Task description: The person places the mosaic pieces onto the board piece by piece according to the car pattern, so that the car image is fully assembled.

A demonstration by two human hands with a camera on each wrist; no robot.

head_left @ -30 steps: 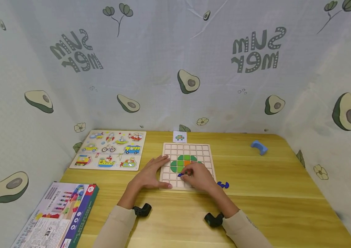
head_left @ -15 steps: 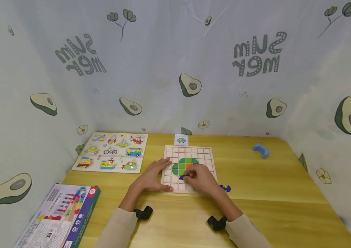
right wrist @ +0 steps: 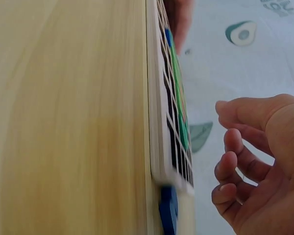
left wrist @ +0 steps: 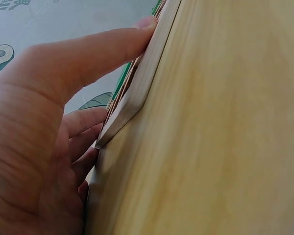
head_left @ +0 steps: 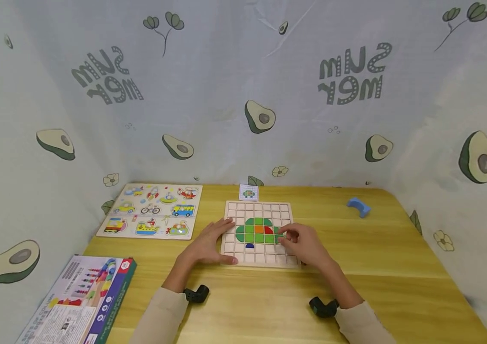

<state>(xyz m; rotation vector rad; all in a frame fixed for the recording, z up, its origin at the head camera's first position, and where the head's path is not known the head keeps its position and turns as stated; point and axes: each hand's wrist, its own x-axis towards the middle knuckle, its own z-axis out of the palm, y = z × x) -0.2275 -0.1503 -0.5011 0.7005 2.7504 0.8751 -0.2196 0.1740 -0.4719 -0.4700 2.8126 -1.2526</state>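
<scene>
A wooden grid board [head_left: 258, 260] lies on the table. On it, green pieces [head_left: 249, 237], an orange square [head_left: 259, 229] and a red piece [head_left: 268, 230] form a rounded shape. One blue half-round piece [head_left: 249, 245] sits in a cell just below them. My left hand [head_left: 210, 243] rests against the board's left side, its thumb on the near edge and its fingers along the left. My right hand [head_left: 305, 242] hovers above the board's right edge, fingers loosely curled, nothing between them. Loose blue pieces [right wrist: 168, 210] lie beside the board in the right wrist view, mostly hidden in the head view.
A small picture card [head_left: 248, 193] lies behind the board. To the left are a vehicle puzzle board [head_left: 164, 220] and a boxed toy set [head_left: 84, 298]. A light blue arched block [head_left: 358, 207] stands at the far right. Patterned cloth [head_left: 209, 95] encloses the table's back and sides.
My right hand has let go of the blue half-round piece, which stays in its cell, and has moved right to the board's edge. My left hand has stayed on the board.
</scene>
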